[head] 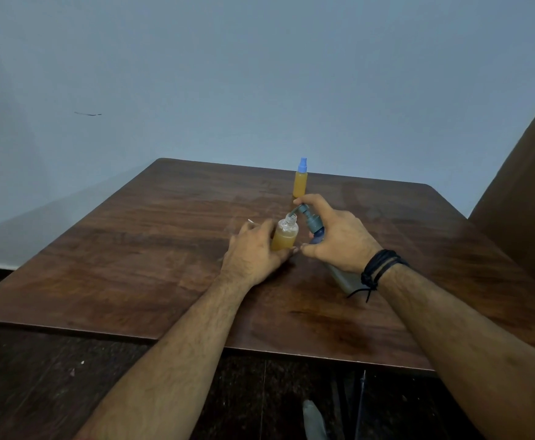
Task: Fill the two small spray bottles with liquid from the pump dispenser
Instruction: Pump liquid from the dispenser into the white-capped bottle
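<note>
Forearms first, both of mine stretched out over the near edge of the desk [132, 265]. My left hand [255, 252] is curled round the open bottle [285, 235], fingers wrapped at its far side, thumb along the base, holding it upright on the wood. No cap on it, the threaded neck is bare, and amber liquid already sits well up the body, short of the shoulder as far as I can judge.

My right hand [339, 238] grips the dispenser [315, 228], which is tilted toward the left, its lower body running back under my palm and wrist. My forefinger lies over the pump head, and the spout reaches right to the bottle's mouth. Touching the rim or just above it? I can't tell from here.

Farther back, the second bottle [301, 182] stands on its own with a blue cap on, amber inside, looking full and finished.

So this is the second fill, and it looks more than halfway. Next comes steady pressing on the pump while the spout stays centred over that narrow mouth, the left hand bracing so nothing tips. Then the cap goes back on. A small white thing [250, 221] pokes out past my left knuckles, perhaps the sprayer's tube, though I can't be sure.
</note>
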